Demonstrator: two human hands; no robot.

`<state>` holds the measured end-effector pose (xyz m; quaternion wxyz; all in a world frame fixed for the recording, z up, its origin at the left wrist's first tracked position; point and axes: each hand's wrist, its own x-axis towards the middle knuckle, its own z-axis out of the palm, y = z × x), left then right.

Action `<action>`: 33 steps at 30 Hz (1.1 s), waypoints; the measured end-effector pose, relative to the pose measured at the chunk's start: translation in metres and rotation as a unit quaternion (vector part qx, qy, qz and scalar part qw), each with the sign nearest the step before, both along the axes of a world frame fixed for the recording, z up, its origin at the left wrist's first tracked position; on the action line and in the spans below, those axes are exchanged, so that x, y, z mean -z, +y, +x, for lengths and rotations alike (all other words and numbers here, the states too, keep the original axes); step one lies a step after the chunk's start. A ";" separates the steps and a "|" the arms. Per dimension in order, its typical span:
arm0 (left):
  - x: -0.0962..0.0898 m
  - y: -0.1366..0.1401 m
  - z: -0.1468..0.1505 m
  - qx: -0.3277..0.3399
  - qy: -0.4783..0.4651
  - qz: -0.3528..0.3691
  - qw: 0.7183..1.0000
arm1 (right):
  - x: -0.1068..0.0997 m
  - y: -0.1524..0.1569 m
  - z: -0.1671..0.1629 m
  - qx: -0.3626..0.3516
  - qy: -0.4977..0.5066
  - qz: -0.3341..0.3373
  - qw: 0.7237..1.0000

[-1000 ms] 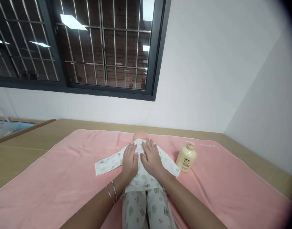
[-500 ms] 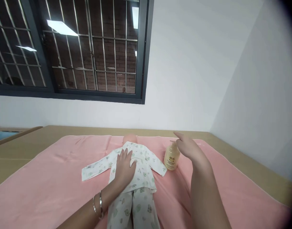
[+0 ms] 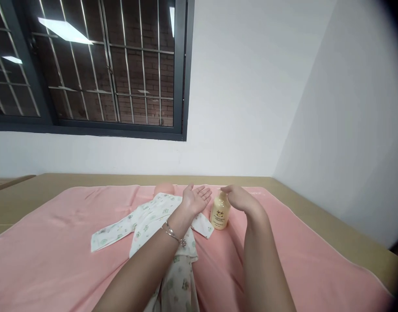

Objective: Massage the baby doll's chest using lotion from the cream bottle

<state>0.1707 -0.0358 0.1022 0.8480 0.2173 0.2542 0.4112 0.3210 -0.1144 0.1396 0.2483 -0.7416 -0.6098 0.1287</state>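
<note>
Spreading over the wooden surface [image 3: 15, 210], the pink cloth [image 3: 78, 212] is showing folds that could be giving anything tall an uneven footing. On it the doll [image 3: 153, 221] in printed clothes is lying partly behind the left forearm; a sinking arm could be pulling its shirt askew. The bottle [image 3: 220, 213] is standing upright near one cuff, and an off-centre push could be toppling it. The right hand [image 3: 239, 199] is arching over its top; I can't tell whether it's gripping. The left hand [image 3: 197, 200] is facing palm up, fingers loosely spread, holding nothing I'm seeing. The pump head [image 3: 223, 191] is half hiding, so with poor aim, drips could be missing that palm.
</note>
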 end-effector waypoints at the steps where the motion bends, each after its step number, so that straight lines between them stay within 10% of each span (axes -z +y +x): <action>1: 0.000 0.002 0.002 0.001 -0.012 -0.007 1.000 | 0.001 0.003 -0.001 0.004 -0.017 -0.007 1.000; 10: 0.005 -0.009 -0.001 0.064 -0.062 -0.001 0.996 | -0.003 0.010 -0.021 0.074 -0.145 -0.038 0.986; 26: -0.030 -0.076 -0.140 0.043 -0.031 -0.017 0.998 | 0.026 0.025 -0.062 0.103 -0.273 0.024 0.956; 33: -0.049 -0.080 -0.175 -0.028 -0.049 0.041 0.998 | 0.056 0.026 -0.085 0.130 -0.461 0.043 0.877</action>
